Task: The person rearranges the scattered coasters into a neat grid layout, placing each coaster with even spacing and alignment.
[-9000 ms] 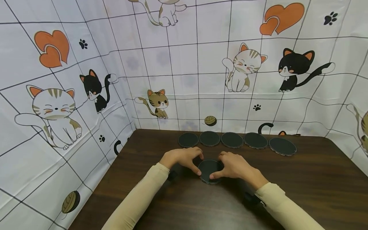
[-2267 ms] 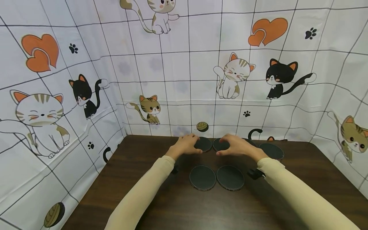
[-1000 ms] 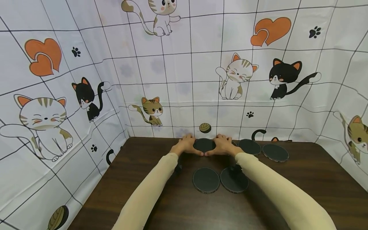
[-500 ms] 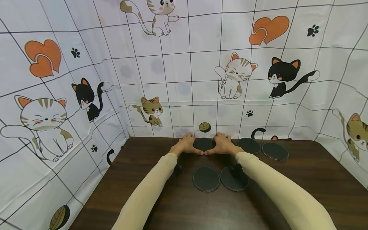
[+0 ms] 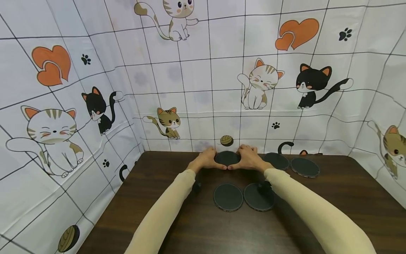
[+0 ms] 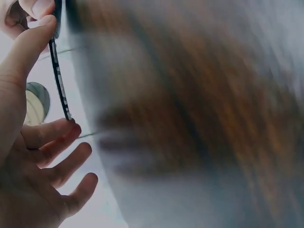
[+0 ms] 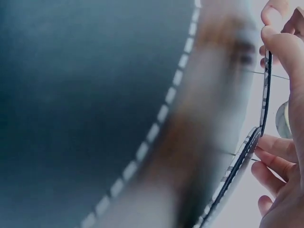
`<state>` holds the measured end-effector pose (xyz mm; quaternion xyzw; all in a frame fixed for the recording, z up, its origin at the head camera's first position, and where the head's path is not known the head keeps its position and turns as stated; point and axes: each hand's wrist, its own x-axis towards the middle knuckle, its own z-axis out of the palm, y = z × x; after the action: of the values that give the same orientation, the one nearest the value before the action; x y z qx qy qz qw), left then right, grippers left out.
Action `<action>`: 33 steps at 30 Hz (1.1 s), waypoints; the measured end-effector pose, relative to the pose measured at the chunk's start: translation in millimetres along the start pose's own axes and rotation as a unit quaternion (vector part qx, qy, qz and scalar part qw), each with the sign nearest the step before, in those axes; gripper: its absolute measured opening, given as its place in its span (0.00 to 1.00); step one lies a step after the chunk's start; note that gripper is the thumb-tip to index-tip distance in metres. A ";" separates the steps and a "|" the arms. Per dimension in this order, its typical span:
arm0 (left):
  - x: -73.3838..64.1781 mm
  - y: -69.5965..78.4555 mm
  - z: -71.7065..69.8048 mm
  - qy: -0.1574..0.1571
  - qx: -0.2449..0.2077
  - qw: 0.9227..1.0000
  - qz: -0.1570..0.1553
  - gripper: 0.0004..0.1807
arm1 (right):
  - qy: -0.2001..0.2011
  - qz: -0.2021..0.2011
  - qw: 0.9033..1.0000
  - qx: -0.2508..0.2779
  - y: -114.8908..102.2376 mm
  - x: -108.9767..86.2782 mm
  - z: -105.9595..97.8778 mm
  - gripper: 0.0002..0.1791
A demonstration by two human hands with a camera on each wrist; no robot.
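A dark, flat round disc (image 5: 227, 158) at the back of the table lies between my two hands. My left hand (image 5: 205, 159) holds its left edge between thumb and fingers, and my right hand (image 5: 249, 158) grips the right edge the same way. The thumbs meet along the near rim. In the left wrist view the disc's thin edge (image 6: 61, 83) shows patterned in black and white, running from thumb to index finger. A neighbouring disc's edge (image 7: 228, 180) touches the right fingers in the right wrist view; my right hand mostly hides that disc from the head camera.
Two matching discs, a left one (image 5: 228, 197) and a right one (image 5: 259, 203), lie side by side nearer me, partly under my right wrist. Further discs (image 5: 276, 161) (image 5: 305, 167) continue the back row. A cat-print curtain (image 5: 196, 77) rises behind the brown table (image 5: 152, 180).
Nine seconds ago the hands were around one front disc, with five behind. A second disc later joined it in front; the hands then closed on the back row's left disc and have barely moved since.
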<state>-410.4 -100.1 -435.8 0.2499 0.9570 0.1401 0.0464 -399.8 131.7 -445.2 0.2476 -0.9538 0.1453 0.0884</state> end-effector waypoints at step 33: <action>-14.0 44.9 -23.6 0.038 0.053 0.997 0.037 0.52 | 0.047 -0.024 0.997 0.048 12.1 -31.9 -34.9 0.46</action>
<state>-381.0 -75.2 -399.9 0.2820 0.9541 0.1000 -0.0082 -374.9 167.2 -422.8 0.2671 -0.9345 0.2001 0.1241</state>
